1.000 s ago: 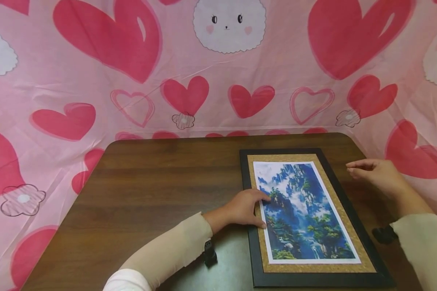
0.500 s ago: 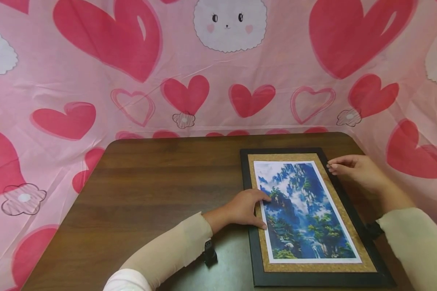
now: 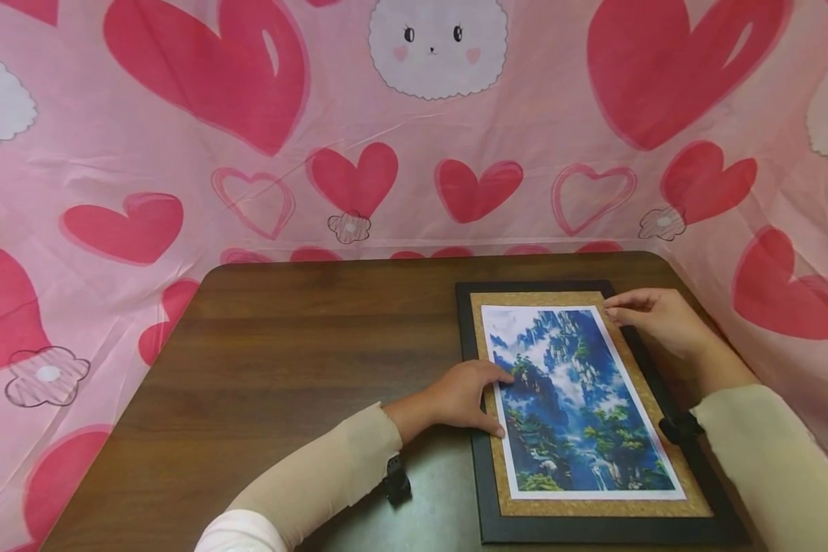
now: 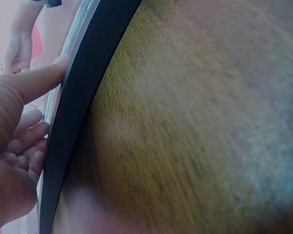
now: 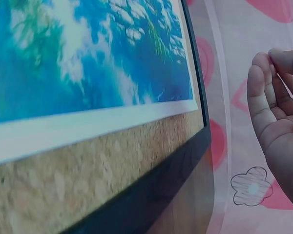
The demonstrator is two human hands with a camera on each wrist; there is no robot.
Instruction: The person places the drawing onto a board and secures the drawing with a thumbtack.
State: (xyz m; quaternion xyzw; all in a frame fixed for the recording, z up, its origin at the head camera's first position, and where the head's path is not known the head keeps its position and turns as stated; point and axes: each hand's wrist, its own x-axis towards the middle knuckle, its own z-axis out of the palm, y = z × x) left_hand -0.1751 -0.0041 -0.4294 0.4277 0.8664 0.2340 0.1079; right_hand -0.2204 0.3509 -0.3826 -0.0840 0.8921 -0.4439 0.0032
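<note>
A printed landscape picture (image 3: pixel 566 399) with a white border lies on a cork board (image 3: pixel 593 508), which has a black frame (image 3: pixel 488 475). My left hand (image 3: pixel 458 392) rests across the frame's left side, its thumb and forefinger spread and touching the picture's left edge. Over the upper right corner of the picture is my right hand (image 3: pixel 662 318), thumb and fingertips pinched together. Between those tips sits something tiny that looks like a thumbtack, almost wholly hidden now. In the right wrist view the fingertips (image 5: pixel 261 61) meet above the board, and the tiny thing cannot be made out.
The brown wooden table (image 3: pixel 317 345) stretches to the left of the board. A pink cloth (image 3: pixel 414 192) with hearts hangs behind the table and down both sides. Each sleeve carries a dark wrist device (image 3: pixel 397 483).
My right hand has moved left, from beyond the frame's right side to the picture's upper right corner. My left hand and the board have stayed put.
</note>
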